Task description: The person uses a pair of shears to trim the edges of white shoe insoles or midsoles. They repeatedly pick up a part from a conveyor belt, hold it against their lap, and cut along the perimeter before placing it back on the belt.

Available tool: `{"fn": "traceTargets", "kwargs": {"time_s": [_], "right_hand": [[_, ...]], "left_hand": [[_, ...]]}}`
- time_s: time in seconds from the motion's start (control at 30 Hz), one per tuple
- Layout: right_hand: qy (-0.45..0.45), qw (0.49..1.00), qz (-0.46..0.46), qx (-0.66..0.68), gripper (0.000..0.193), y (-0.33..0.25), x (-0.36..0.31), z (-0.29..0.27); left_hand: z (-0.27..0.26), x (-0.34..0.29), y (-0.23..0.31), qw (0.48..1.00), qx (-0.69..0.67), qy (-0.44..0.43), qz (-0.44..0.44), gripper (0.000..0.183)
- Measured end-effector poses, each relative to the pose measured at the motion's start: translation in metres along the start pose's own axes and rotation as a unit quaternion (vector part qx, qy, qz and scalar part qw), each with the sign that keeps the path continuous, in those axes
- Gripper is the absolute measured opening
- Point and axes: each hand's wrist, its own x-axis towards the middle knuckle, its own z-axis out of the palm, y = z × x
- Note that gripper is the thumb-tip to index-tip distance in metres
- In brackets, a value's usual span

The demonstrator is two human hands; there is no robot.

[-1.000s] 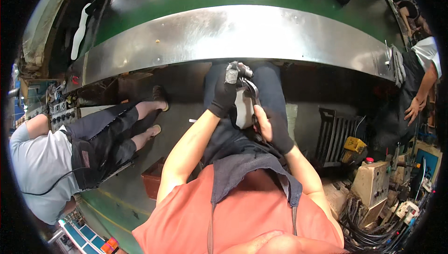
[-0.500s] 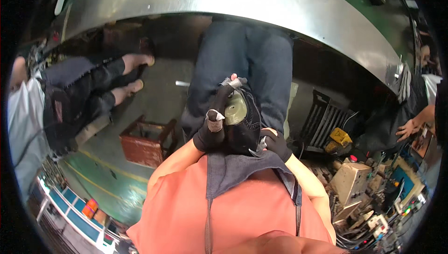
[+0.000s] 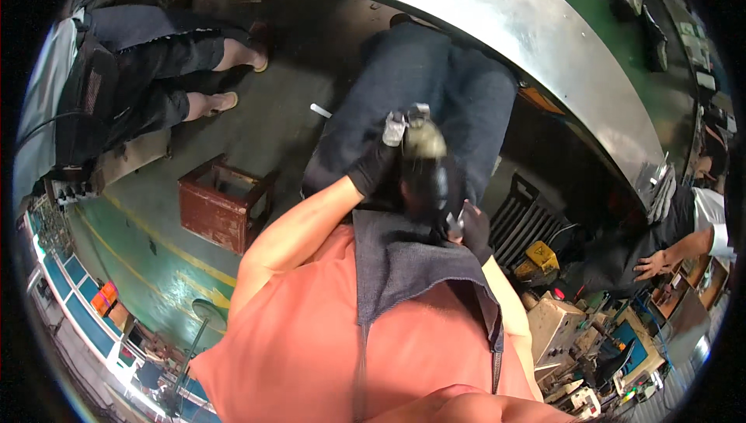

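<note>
A black shoe upper (image 3: pixel 426 188) on a pale yellow-green shoe last (image 3: pixel 425 142) lies over my lap, blurred by motion. My left hand (image 3: pixel 379 160), in a black fingerless glove with silvery tape on the fingers, is closed on its far end, where the last shows. At the near end, my right hand (image 3: pixel 475 230), gloved in black too, is closed against the shoe. Something silvery shows at its fingers; whether it is tape or a tool I cannot tell. Under the shoe are my dark trousers and a denim apron (image 3: pixel 404 268).
A shiny metal bench edge (image 3: pixel 536 11) curves across beyond my knees. A worn reddish-brown stool (image 3: pixel 221 209) stands at the left, near another person's legs (image 3: pixel 206 104). Black slatted plastic (image 3: pixel 528 217), a yellow part (image 3: pixel 542 256), machinery (image 3: pixel 556 326) and a second person's hand (image 3: pixel 651 265) are at the right.
My view has turned, and the scene is rotated. The shoe has tipped so that less of the last's flat top shows. My left hand has shifted with it; both hands stay on the shoe.
</note>
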Motion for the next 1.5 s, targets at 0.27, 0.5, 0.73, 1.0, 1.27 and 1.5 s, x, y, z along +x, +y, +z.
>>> {"fn": "traceTargets", "kwargs": {"time_s": [0.27,0.5,0.73,1.0,1.27,1.5], "right_hand": [[0.047,0.893,0.295,0.338,0.055,-0.049,0.112,-0.046],[0.029,0.862,0.333,0.381,0.058,-0.018,0.125,-0.046],[0.019,0.936,0.24,0.255,0.056,0.008,0.092,-0.019],[-0.246,0.941,0.08,-0.217,0.05,-0.022,0.122,-0.094],[-0.161,0.915,-0.18,-0.324,0.038,0.055,0.137,-0.088],[-0.286,0.949,0.058,-0.12,0.044,0.035,0.131,-0.093]], "left_hand": [[0.024,0.061,0.011,0.818,0.545,0.074,0.171,0.055],[-0.007,0.05,0.01,0.911,0.411,-0.007,0.029,0.061],[0.009,0.021,-0.026,0.824,0.541,0.02,0.165,0.085],[0.032,0.012,-0.03,0.762,0.618,0.047,0.19,0.075],[0.014,0.017,-0.028,0.708,0.65,-0.022,0.275,0.079],[0.012,0.042,-0.026,0.781,0.582,0.028,0.227,0.063]]}}
